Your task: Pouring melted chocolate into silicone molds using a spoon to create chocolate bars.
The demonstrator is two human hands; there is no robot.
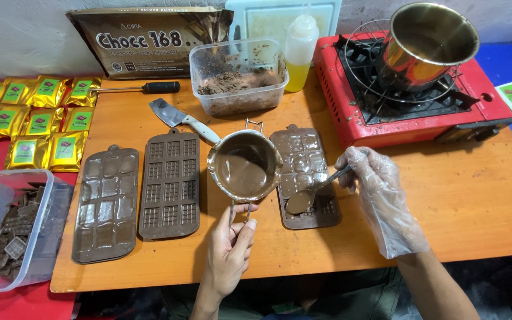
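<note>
Melted brown chocolate in a small steel pot (245, 166) is held by its wire handle in the bare left hand (229, 249), fingers pinched, just beside the brown mould tray (306, 175) on the wooden table (445, 201), so the gloved right hand (374, 178), gripping a metal spoon (312, 192), reaches it shortly.

A small metal melting pot (245, 166) with a wire handle sits raised over the orange worktop (445, 201), coated inside with smooth melted chocolate. A metal spoon (309, 192), its bowl loaded with chocolate, tilts over a brown bar mould (321, 213) lying flat just right of the pot. The mould's upper cavities glisten with poured chocolate, while the lower ones near the spoon look less filled.
</note>
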